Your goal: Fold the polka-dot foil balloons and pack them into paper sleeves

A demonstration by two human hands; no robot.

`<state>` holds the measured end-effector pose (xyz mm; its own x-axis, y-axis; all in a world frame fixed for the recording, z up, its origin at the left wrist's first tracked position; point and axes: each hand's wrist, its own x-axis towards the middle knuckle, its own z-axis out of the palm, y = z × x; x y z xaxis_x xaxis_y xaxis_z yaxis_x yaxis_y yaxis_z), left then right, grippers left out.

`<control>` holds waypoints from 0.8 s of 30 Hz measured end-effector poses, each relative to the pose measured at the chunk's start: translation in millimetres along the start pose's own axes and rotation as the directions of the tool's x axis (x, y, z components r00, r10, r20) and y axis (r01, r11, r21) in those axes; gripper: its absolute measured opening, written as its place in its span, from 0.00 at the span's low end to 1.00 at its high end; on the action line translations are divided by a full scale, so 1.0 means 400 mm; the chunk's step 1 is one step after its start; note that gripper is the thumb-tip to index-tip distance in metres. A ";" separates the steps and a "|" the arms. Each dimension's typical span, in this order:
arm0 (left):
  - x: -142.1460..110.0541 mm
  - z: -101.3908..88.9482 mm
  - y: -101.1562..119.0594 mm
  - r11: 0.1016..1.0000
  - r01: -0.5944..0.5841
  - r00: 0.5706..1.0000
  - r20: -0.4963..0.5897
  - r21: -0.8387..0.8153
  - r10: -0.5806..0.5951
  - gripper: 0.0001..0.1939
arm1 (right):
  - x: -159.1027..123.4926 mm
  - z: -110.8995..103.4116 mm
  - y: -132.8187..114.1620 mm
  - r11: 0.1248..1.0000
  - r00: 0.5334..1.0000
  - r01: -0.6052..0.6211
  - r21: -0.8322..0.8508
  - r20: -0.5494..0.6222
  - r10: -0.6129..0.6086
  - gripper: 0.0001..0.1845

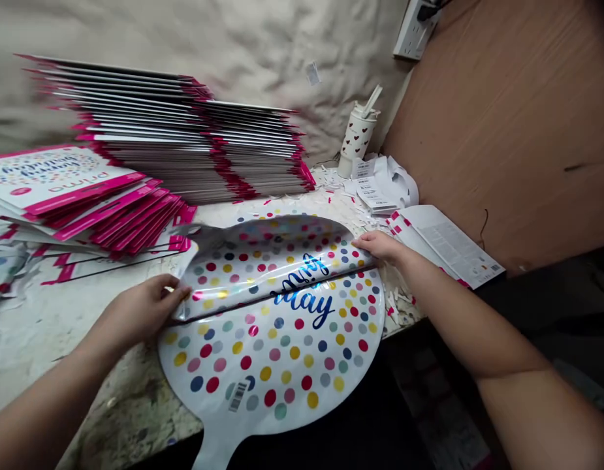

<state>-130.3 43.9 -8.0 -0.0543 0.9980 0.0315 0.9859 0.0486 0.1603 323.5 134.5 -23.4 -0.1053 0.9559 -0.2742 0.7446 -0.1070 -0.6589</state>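
Observation:
A round foil balloon with multicoloured polka dots and blue script lies on the worktop, its upper half folded over toward the far side. A barcode sits near its neck, which runs off the bottom of the picture. My left hand grips the left end of the fold, with the fingers over the foil. My right hand rests on the right end of the fold and holds the foil down.
Tall stacks of flat packages with pink edges stand behind the balloon, and pink-edged printed cards lie at left. A white tumbler, paper labels and a booklet lie at right, beside a wooden board.

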 end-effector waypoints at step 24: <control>-0.134 0.097 0.262 0.958 -0.257 0.960 0.152 0.130 0.236 0.36 | -0.229 0.101 0.032 0.820 0.935 -0.026 -0.572 -0.304 -0.182 0.34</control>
<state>-17.9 -3.0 -31.2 0.2051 0.9753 -0.0816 0.9787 -0.2044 0.0170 316.0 34.4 -35.2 -0.0336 0.9965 0.0769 0.9903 0.0435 -0.1319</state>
